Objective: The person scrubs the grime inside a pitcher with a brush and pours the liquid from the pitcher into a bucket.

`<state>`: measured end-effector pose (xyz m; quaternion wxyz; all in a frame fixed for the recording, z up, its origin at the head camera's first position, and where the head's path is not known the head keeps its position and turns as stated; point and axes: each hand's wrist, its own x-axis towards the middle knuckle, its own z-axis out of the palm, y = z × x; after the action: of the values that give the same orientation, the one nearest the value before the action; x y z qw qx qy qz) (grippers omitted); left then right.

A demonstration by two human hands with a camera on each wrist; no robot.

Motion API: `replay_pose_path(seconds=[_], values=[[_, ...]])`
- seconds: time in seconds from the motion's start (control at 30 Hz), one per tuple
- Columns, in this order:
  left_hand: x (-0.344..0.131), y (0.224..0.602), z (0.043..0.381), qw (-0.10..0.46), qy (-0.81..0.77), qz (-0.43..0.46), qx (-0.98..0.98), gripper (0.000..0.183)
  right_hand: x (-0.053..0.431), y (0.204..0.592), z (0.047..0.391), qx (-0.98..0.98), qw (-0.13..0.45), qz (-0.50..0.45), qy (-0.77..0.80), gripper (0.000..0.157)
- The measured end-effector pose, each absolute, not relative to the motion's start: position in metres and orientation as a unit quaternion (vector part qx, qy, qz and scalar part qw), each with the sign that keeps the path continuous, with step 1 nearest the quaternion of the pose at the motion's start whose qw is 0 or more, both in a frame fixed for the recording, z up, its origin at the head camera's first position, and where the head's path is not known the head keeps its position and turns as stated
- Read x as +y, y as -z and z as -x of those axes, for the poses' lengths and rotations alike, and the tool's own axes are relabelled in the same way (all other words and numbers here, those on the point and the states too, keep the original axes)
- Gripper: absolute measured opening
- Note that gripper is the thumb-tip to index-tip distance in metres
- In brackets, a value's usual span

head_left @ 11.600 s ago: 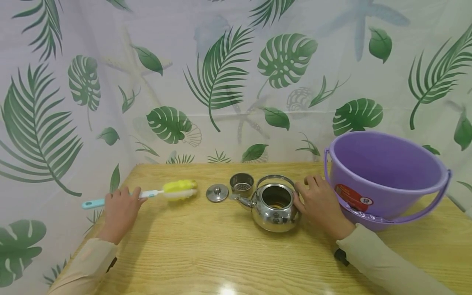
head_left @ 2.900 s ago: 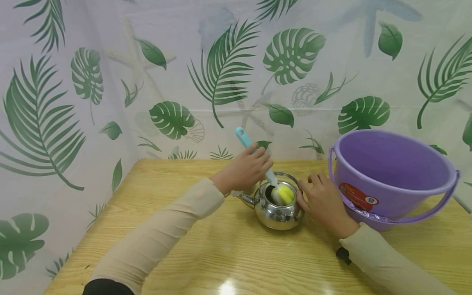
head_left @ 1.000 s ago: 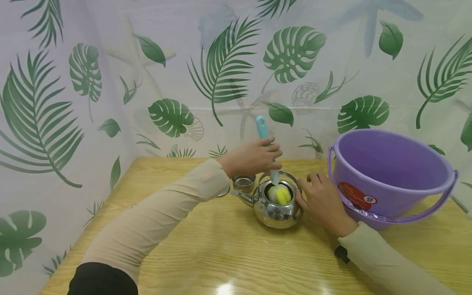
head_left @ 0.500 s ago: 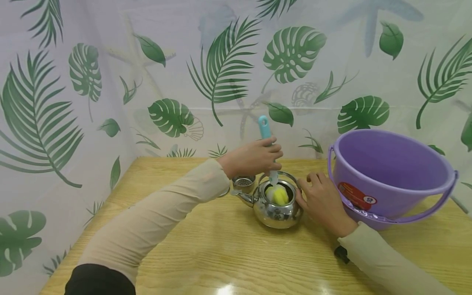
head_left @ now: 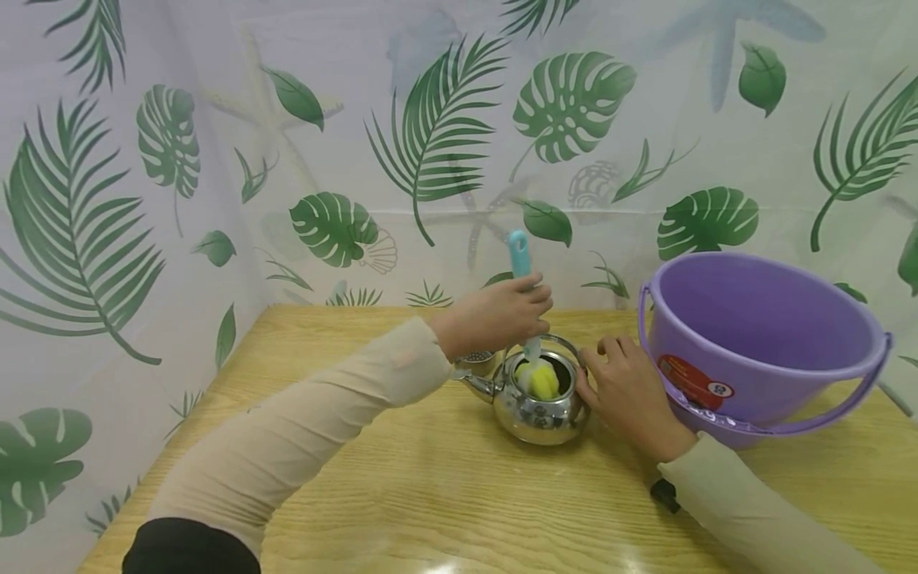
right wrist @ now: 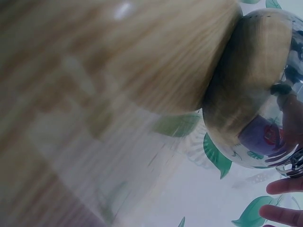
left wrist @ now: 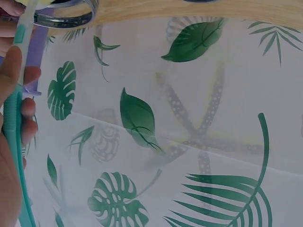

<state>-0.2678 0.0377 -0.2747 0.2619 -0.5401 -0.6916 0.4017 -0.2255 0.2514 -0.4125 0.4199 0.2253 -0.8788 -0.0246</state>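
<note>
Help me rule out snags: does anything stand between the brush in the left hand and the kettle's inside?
Nothing visible does. The left hand grips the brush, whose yellow-and-white head is already inside the open kettle. The kettle's raised handle is close by but isn't keeping the head out.

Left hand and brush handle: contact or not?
Touching. The left wrist view shows it: the left hand wraps the brush handle, with fingertips curling round its side.
</note>
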Motion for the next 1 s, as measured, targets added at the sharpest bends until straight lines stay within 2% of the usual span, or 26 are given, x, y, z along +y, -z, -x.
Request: replay_pose_path(seconds=[0.3,0.5,0.87,1.0], values=[[0.037,0.284,0.245,0.270,-0.458,0.471,-0.703,0.030,0.251,0.413,0.225,-0.879,0.419,-0.227,0.022,0.022],[0.042,0.290,0.230,0.269,-0.478,0.419,-0.723,0.022,0.251,0.413,0.226,-0.876,0.425,-0.227,0.019,0.022],[0.044,0.301,0.222,0.260,-0.487,0.365,-0.749,0.023,0.251,0.413,0.225,-0.874,0.428,-0.228,0.015,0.022],[0.042,0.306,0.223,0.273,-0.465,0.349,-0.767,0.023,0.251,0.413,0.226,-0.875,0.428,-0.227,0.015,0.023]])
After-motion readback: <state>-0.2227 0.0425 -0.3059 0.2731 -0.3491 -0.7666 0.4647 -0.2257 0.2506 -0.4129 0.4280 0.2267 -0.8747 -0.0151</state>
